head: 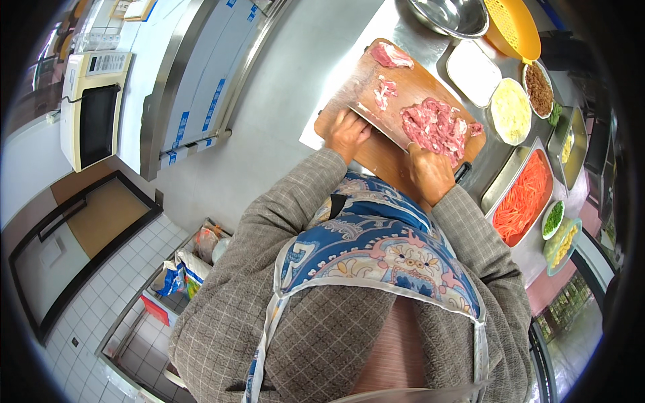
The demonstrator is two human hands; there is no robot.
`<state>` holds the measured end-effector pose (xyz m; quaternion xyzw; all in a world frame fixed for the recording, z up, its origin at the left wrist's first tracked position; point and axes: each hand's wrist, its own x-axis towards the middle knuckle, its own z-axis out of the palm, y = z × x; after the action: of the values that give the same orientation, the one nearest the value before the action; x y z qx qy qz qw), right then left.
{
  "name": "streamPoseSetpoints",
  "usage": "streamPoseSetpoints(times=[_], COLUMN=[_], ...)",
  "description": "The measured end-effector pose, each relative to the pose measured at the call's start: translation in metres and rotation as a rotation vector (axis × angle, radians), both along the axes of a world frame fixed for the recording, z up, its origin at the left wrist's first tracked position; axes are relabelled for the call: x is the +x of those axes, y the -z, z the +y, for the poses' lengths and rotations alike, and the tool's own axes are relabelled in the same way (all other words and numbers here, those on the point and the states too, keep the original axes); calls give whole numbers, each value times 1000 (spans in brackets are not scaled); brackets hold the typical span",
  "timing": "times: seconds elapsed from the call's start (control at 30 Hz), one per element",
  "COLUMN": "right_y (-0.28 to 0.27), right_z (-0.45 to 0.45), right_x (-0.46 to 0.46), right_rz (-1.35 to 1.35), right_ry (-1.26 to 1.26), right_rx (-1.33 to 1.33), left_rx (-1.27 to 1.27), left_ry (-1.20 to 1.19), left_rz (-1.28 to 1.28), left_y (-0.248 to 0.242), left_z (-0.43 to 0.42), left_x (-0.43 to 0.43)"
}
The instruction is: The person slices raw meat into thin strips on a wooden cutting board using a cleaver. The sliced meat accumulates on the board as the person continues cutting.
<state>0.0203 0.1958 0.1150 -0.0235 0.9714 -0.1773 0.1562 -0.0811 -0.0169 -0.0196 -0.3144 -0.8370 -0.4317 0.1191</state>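
A wooden cutting board (388, 158) lies at a slant on the metal counter. My right hand (432, 171) grips a kitchen knife (379, 128) near the board's lower right edge. The blade slants up and left to my left hand (347, 132), whose fingers are bent beside it; what lies under them is hidden. A heap of cut raw meat strips (436, 126) rests just beyond my right hand. Small meat scraps (385, 92) and a larger raw meat piece (391, 55) are farther up the board.
Right of the board are a white tray (473, 73), a bowl of pale yellow pieces (511, 111), brown mince (538, 89), shredded carrot (521, 196) in a metal pan and chopped greens (554, 219). A steel bowl (451, 15) and yellow colander (514, 30) stand behind.
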Motion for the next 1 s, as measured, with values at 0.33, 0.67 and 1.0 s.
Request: streamPoseSetpoints(times=[0.33, 0.67, 1.0], right_y=[10, 58, 49], right_z=[-9, -40, 20], right_x=[-24, -82, -101], right_rz=[-50, 102, 366], right_ry=[6, 64, 335], right_rx=[-37, -160, -349], left_rx=[-10, -41, 55], left_ry=[37, 33, 1], left_rz=[-60, -123, -69], left_y=[-7, -11, -5], left_z=[-3, -4, 2], left_x=[-3, -2, 2])
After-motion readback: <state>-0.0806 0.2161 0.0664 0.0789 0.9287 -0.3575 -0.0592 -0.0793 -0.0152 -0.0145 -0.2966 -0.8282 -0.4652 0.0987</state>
